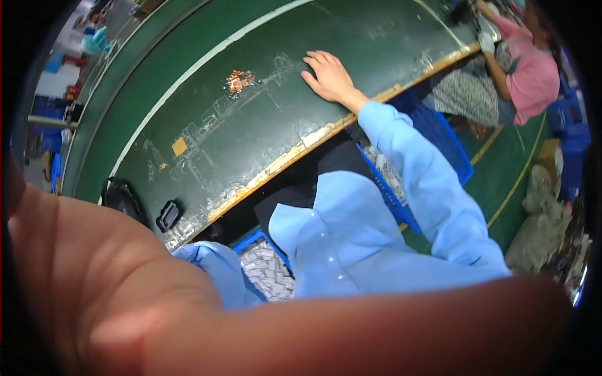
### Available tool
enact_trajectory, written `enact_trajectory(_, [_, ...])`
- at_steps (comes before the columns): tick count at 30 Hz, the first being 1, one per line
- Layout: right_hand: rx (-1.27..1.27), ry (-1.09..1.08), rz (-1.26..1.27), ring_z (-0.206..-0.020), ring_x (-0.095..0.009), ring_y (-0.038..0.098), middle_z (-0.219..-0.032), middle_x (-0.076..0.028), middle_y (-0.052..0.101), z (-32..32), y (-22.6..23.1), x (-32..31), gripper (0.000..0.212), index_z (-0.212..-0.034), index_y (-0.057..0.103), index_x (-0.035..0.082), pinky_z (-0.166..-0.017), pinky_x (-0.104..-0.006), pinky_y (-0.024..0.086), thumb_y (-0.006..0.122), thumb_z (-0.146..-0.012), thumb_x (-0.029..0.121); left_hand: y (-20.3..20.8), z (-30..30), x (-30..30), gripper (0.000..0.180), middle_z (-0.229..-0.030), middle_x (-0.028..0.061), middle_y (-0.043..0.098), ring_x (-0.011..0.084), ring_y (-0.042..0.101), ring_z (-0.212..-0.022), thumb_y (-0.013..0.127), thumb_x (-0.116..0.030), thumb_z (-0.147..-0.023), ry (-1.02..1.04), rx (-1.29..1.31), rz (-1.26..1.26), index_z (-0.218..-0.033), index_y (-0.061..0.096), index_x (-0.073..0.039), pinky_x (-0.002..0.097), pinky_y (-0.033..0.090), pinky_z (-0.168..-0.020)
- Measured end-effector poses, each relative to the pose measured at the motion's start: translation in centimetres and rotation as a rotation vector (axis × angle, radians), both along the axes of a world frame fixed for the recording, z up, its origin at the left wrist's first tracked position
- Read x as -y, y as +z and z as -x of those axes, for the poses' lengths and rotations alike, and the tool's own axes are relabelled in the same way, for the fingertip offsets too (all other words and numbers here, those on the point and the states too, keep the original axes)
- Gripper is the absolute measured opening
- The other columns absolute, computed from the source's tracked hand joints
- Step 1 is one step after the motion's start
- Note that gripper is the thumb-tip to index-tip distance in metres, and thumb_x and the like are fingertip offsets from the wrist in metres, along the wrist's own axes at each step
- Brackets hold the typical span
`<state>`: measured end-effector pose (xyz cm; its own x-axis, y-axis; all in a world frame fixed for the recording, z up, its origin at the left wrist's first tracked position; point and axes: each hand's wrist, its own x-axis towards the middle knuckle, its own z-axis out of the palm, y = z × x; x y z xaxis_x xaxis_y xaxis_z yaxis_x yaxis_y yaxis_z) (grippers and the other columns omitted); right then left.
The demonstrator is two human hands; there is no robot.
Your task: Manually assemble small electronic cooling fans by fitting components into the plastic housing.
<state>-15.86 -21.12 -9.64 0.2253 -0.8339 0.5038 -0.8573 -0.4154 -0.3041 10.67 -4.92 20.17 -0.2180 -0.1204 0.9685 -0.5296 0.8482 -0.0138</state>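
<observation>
My left hand (119, 276) looms large and blurred across the lower left, very close to the camera. Its palm is bare, and the thumb stretches wide along the bottom; the other fingers run out of the picture. On the green tabletop (251, 119) my right hand (329, 76) lies flat, fingers stretched out, holding nothing. To its left is a small heap of copper-coloured bits (238, 82). A yellow square piece (180, 146) lies farther left.
A black frame-shaped object (168, 216) and a black bag-like item (122, 199) sit at the table's left end. Below the worn edge stand blue crates (439, 138), some holding pale pieces (266, 269). A co-worker in pink (533, 81) sits at the far right.
</observation>
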Motion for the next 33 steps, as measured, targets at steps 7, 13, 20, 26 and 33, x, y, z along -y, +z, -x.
enact_trajectory(7, [-0.038, -0.005, 0.037, -0.128, -0.034, 0.049, -0.135, -0.016, 0.057, 1.3, 0.5, 0.8, 0.042, -0.121, 0.062, 0.001, -0.109, -0.0461, 0.038, 0.059, -0.092, 0.032, -0.5, -2.4, -1.3, 0.06, -0.14, 0.0239, 0.046, 0.0375, 0.046, -0.129, 0.069, -0.025, -0.088, 0.203, 0.002, 0.069, -0.135, 0.041, 0.0, 0.05, 0.043, -0.109])
enact_trajectory(13, [0.016, 0.01, -0.047, -0.131, -0.034, 0.046, -0.136, -0.015, 0.055, -0.1, -1.2, 0.5, 0.045, -0.124, 0.06, 0.002, -0.112, -0.0459, 0.035, 0.059, -0.093, 0.033, -1.9, 0.0, -0.4, 0.054, -0.137, 0.0248, 0.048, 0.038, 0.049, -0.125, 0.068, -0.022, -0.089, 0.244, -0.157, 0.136, -0.131, 0.044, 0.002, 0.0498, 0.045, -0.107])
enact_trajectory(20, [-0.031, 0.026, 0.019, -0.129, -0.036, 0.047, -0.135, -0.017, 0.056, 0.9, -0.1, 0.9, 0.044, -0.124, 0.06, 0.0, -0.109, -0.0463, 0.036, 0.058, -0.093, 0.031, -3.8, -0.6, -1.4, 0.047, -0.134, 0.0259, 0.051, 0.0385, 0.053, -0.121, 0.066, -0.019, -0.089, 0.228, -0.28, 0.163, -0.127, 0.047, 0.003, 0.0495, 0.047, -0.104])
enact_trajectory(26, [-0.035, 0.003, -0.055, -0.134, -0.034, 0.043, -0.139, -0.015, 0.053, 0.3, -0.2, 0.7, 0.046, -0.128, 0.058, 0.002, -0.112, -0.0455, 0.034, 0.056, -0.094, 0.034, -2.8, -2.3, -1.8, 0.042, -0.131, 0.0268, 0.053, 0.039, 0.056, -0.118, 0.065, -0.016, -0.09, 0.22, -0.342, 0.254, -0.123, 0.05, 0.005, 0.0492, 0.049, -0.102])
enact_trajectory(33, [-0.059, 0.053, 0.015, -0.128, -0.036, 0.049, -0.134, -0.018, 0.057, 0.1, 0.2, 1.1, 0.044, -0.124, 0.06, 0.0, -0.109, -0.0459, 0.038, 0.058, -0.093, 0.031, -1.7, -5.2, -3.9, 0.035, -0.127, 0.0279, 0.056, 0.0395, 0.059, -0.114, 0.063, -0.013, -0.091, 0.254, -0.312, 0.25, -0.119, 0.054, 0.007, 0.0489, 0.051, -0.1])
